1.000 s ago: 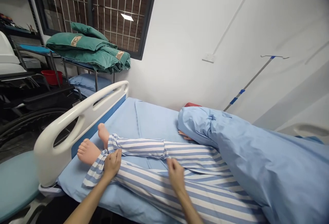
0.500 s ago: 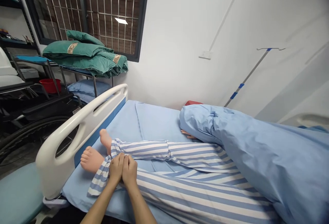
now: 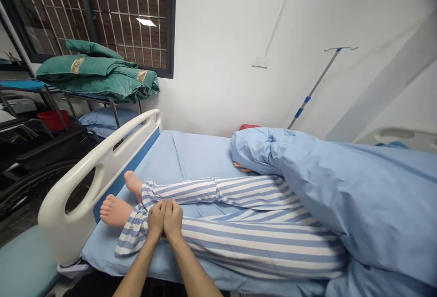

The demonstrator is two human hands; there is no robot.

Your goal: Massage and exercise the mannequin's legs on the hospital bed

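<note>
A manikin-like figure lies on the bed in blue-and-white striped trousers [image 3: 252,242], bare feet toward the footboard. Around the near lower leg, just above the ankle, my left hand [image 3: 157,217] and my right hand [image 3: 173,217] are closed side by side, touching each other. Their fingertips are hidden behind the leg. The near foot [image 3: 116,210] sticks out past the trouser cuff [image 3: 131,233], and the far foot [image 3: 133,183] rests beyond it. A blue quilt [image 3: 317,183] is folded back over the upper body, with a few fingers [image 3: 242,167] showing at its edge.
The white footboard [image 3: 68,192] stands left of the feet. Behind it are a wheelchair [image 3: 44,151], a red bucket [image 3: 54,119] and green folded quilts [image 3: 99,76] on a stand. An IV pole [image 3: 316,83] rises by the wall, and a teal seat [image 3: 27,260] is at lower left.
The view has turned a little to the right, so the scene sits further left. Both hands, still around the lower leg, are slightly further from the foot.
</note>
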